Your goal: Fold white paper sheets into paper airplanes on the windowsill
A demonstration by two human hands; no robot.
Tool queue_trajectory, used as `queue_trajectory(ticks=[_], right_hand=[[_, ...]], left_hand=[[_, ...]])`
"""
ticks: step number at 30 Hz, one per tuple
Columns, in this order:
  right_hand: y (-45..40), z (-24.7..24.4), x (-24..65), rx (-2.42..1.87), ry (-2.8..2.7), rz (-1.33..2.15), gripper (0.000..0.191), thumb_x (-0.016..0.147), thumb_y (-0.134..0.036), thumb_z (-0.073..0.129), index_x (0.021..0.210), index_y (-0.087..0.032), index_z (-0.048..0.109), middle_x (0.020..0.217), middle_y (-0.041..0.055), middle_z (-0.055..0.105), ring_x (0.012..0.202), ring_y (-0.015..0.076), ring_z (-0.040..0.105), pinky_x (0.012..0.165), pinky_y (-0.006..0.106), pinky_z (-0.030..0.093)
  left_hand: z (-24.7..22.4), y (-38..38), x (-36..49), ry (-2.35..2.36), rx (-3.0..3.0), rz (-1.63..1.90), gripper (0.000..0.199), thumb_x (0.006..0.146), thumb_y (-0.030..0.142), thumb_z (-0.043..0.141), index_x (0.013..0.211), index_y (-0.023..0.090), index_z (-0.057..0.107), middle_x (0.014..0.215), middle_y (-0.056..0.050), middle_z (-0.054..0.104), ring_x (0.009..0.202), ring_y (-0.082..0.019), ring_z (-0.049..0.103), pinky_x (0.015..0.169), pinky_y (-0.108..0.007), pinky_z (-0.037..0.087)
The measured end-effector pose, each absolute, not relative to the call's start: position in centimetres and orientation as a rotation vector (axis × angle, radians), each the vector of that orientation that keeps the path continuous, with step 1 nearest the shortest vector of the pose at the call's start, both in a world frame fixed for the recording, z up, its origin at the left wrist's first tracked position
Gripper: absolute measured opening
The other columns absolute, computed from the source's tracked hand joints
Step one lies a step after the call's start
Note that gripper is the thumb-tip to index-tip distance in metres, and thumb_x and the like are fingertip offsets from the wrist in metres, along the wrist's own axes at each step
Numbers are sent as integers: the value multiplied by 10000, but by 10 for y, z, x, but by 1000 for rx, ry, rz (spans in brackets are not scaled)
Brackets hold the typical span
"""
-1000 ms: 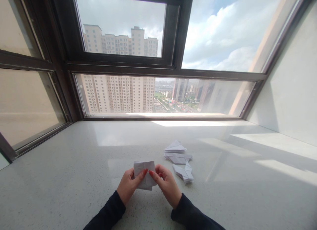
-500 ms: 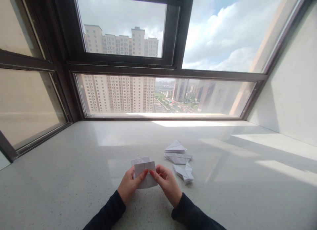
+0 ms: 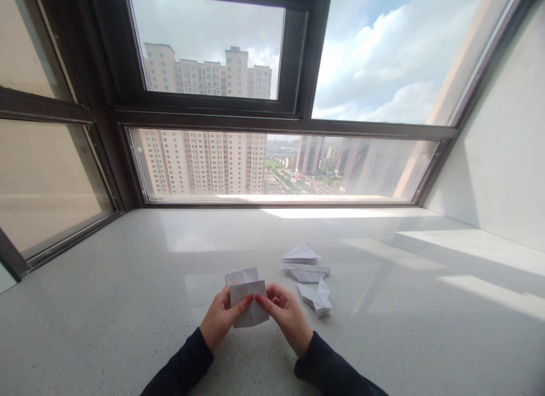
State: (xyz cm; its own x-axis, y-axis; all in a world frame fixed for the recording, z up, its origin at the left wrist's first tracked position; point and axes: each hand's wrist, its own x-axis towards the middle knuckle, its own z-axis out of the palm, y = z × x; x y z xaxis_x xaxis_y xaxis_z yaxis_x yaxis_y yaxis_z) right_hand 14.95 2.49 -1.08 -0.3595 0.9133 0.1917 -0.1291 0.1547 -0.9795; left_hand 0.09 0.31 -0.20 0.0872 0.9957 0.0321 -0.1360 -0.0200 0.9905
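Between my hands is a folded white paper [image 3: 251,313], roughly square, with a crease down its middle and a second flap standing up behind it. My left hand [image 3: 222,319] is closed on its left side, the thumb pressed on the front face. From the right, my right hand [image 3: 287,315] pinches the same sheet, its thumb close to the other thumb near the crease. Most of the other fingers are hidden behind the paper.
Folded white paper pieces lie just beyond my right hand: a triangular stack [image 3: 301,253], a flat pointed stack [image 3: 305,272] and an angular stack [image 3: 315,298]. They rest on a pale speckled sill [image 3: 128,305]. A dark window frame [image 3: 281,205] borders its far edge.
The rear flap now shows more above the front one, so the folded paper looks slightly more spread apart. Both hands keep their hold, almost in the same place.
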Motion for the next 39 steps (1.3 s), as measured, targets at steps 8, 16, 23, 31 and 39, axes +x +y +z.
queue_trajectory(ticks=[8,16,23,31,39], right_hand=[[25,-9,149,-803,-1422,1459,344,593,-492,633,639,-161,553,564,-19,530,496,101,451,456,216,340],[25,-10,148,-866,-1458,1371,349,599,-488,626,577,-161,507,519,-38,476,465,84,397,429,204,296],[27,-14,149,-939,-1516,1298,376,588,-525,610,574,-162,513,523,-33,486,469,90,392,440,209,292],[32,-20,151,-1006,-1570,1211,410,604,-558,572,560,-155,512,495,-44,432,466,86,354,439,210,268],[33,-20,153,-982,-1547,1242,398,615,-544,575,571,-152,521,517,-35,452,489,91,371,456,214,287]], left_hand=[[-4,6,-1,1031,1167,1206,403,562,403,676,841,122,601,795,-55,646,717,-185,560,655,-284,435],[-2,5,1,1138,1225,1204,409,576,430,651,837,122,590,784,-58,627,697,-189,553,633,-288,437],[-2,2,0,1101,1324,1248,406,661,488,550,846,131,608,734,-27,587,705,-165,507,647,-255,400],[5,-3,1,1045,1242,1273,705,708,473,508,1299,234,210,1185,-66,479,900,-196,518,731,-253,406],[6,-4,4,1051,1088,1181,758,649,574,505,1247,141,335,931,-83,607,769,-192,556,648,-267,434]])
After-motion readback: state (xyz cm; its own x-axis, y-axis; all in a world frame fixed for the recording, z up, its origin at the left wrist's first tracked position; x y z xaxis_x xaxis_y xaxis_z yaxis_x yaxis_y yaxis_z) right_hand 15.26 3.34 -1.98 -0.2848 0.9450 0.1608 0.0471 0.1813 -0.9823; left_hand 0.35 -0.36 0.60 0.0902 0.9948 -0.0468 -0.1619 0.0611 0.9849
